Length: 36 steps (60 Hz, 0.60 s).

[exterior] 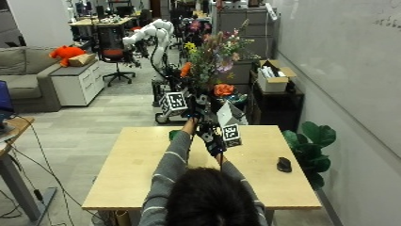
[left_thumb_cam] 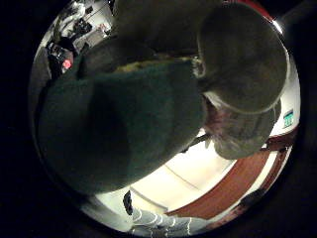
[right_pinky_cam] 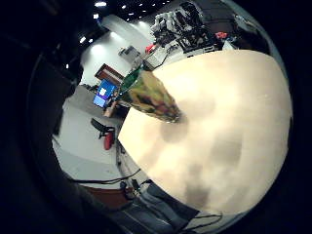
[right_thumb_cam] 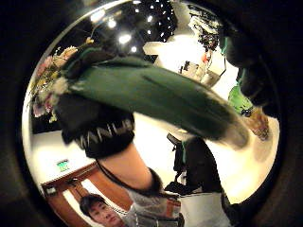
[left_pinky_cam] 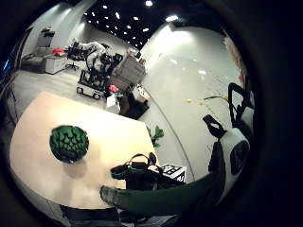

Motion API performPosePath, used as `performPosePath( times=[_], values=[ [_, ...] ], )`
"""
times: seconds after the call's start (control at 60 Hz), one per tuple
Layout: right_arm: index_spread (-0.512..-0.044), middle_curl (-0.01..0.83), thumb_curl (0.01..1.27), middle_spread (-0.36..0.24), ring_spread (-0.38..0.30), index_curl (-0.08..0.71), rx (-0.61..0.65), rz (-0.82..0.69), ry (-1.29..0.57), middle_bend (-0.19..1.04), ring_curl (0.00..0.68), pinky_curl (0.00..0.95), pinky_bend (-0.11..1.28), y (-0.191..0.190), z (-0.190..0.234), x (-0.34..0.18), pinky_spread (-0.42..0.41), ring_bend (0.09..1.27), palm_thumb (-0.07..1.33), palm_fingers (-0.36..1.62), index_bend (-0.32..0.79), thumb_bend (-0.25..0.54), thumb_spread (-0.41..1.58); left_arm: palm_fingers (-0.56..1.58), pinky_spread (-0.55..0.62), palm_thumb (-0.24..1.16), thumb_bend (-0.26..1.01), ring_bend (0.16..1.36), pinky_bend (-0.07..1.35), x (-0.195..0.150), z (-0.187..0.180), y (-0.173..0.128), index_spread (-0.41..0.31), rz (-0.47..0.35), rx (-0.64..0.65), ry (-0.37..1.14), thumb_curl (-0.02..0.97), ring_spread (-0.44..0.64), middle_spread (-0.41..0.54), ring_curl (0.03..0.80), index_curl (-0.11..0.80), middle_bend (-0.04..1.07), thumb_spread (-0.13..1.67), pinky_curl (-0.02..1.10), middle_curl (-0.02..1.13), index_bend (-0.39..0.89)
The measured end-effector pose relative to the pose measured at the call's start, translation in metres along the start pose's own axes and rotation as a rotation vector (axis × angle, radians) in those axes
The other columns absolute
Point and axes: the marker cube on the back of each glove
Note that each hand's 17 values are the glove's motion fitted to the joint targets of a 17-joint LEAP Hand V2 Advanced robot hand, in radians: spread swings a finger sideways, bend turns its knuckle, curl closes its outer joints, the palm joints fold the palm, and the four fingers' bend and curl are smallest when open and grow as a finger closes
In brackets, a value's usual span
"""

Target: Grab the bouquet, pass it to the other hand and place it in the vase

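In the outside view a bouquet (exterior: 210, 56) of mixed flowers is held upright, high above the wooden table (exterior: 134, 165). My left hand (exterior: 193, 104) grips its dark green wrapped stem (right_thumb_cam: 156, 94) just below the flowers; the wrap (left_thumb_cam: 124, 124) fills the left thumb side view. The gloved left hand (right_thumb_cam: 97, 125) shows curled round the stem. My right hand (exterior: 210, 134) hangs lower, beside the stem's lower end, holding nothing. The green vase (left_pinky_cam: 68, 143) stands on the table under the hands, mostly hidden behind my left forearm in the outside view, and shows as the vase (right_pinky_cam: 148, 95) from the right palm.
A small black object (exterior: 284, 164) lies near the table's right edge. A potted plant (exterior: 310, 141) stands on the floor to the right, by the white wall. Cabinets and a robot arm stand beyond the table's far edge.
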Motion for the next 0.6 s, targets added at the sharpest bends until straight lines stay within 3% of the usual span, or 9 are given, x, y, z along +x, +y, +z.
performPosePath(
  times=[0.05,0.133,0.217,0.333,0.367,0.45,0.517,0.6],
  values=[
    [-0.25,0.48,0.9,-0.137,-0.198,0.454,-0.02,0.126,-0.091,0.53,0.437,0.419,0.62,0.012,-0.001,-0.006,-0.226,0.7,0.67,0.87,0.05,-0.061,0.91,1.43,-0.41,0.64,-0.02,0.85,0.66,0.005,-0.011,-0.014,-0.356,0.012,0.031,-0.01,0.524,-0.38,-0.367,0.49,0.523,0.8,1.02,0.47,0.59,0.45],
    [-0.259,0.458,0.82,-0.137,-0.199,0.399,0.016,0.142,0.017,0.47,0.406,0.388,0.56,0.009,-0.011,0.026,-0.168,0.64,0.65,0.84,0.08,-0.042,0.95,1.42,-0.41,0.64,-0.02,0.86,0.66,0.01,-0.031,-0.035,-0.358,0.018,0.087,-0.032,0.534,-0.38,-0.367,0.491,0.535,0.81,1.02,0.47,0.59,0.46],
    [-0.262,0.443,0.75,-0.134,-0.199,0.367,0.011,0.209,-0.032,0.42,0.394,0.372,0.51,0.017,-0.016,0.025,-0.118,0.6,0.64,0.82,0.09,-0.036,0.97,1.42,-0.41,0.64,-0.02,0.86,0.66,0.009,-0.047,-0.051,-0.359,0.01,0.13,-0.037,0.542,-0.38,-0.366,0.491,0.546,0.82,1.02,0.47,0.58,0.46],
    [-0.263,0.429,0.69,-0.128,-0.196,0.327,0.027,0.503,0.182,0.37,0.384,0.354,0.47,0.031,-0.032,0.06,-0.075,0.57,0.64,0.82,0.09,-0.03,0.99,1.41,-0.41,0.64,-0.02,0.87,0.66,0.006,-0.064,-0.07,-0.36,0.028,0.195,-0.059,0.551,-0.38,-0.365,0.49,0.557,0.82,1.03,0.47,0.58,0.46],
    [-0.262,0.428,0.67,-0.127,-0.196,0.319,0.023,0.496,0.165,0.37,0.384,0.35,0.46,0.031,-0.032,0.062,-0.067,0.56,0.65,0.82,0.09,-0.029,0.99,1.41,-0.41,0.64,-0.02,0.87,0.66,0.002,-0.066,-0.076,-0.361,0.035,0.212,-0.056,0.554,-0.38,-0.364,0.489,0.56,0.83,1.03,0.47,0.58,0.46],
    [-0.262,0.426,0.64,-0.126,-0.197,0.3,0.003,0.294,-0.009,0.36,0.382,0.344,0.43,0.024,-0.03,0.048,-0.042,0.54,0.65,0.82,0.09,-0.028,1.0,1.41,-0.41,0.63,-0.02,0.87,0.66,-0.006,-0.066,-0.085,-0.361,0.02,0.232,-0.042,0.559,-0.38,-0.364,0.488,0.566,0.83,1.03,0.47,0.58,0.45],
    [-0.262,0.426,0.61,-0.126,-0.198,0.287,0.034,0.378,0.179,0.35,0.38,0.342,0.42,0.024,-0.039,0.085,-0.026,0.53,0.65,0.82,0.1,-0.027,1.0,1.41,-0.41,0.63,-0.02,0.87,0.66,-0.022,-0.059,-0.092,-0.362,0.014,0.226,-0.03,0.563,-0.38,-0.363,0.488,0.57,0.83,1.03,0.47,0.58,0.45],
    [-0.261,0.425,0.59,-0.126,-0.199,0.275,0.019,0.476,0.14,0.34,0.381,0.338,0.4,0.035,-0.042,0.072,-0.015,0.52,0.65,0.82,0.1,-0.028,1.01,1.41,-0.41,0.63,-0.02,0.88,0.66,-0.027,-0.06,-0.09,-0.362,-0.027,0.222,-0.015,0.566,-0.38,-0.363,0.487,0.575,0.83,1.03,0.47,0.58,0.45]
  ],
)
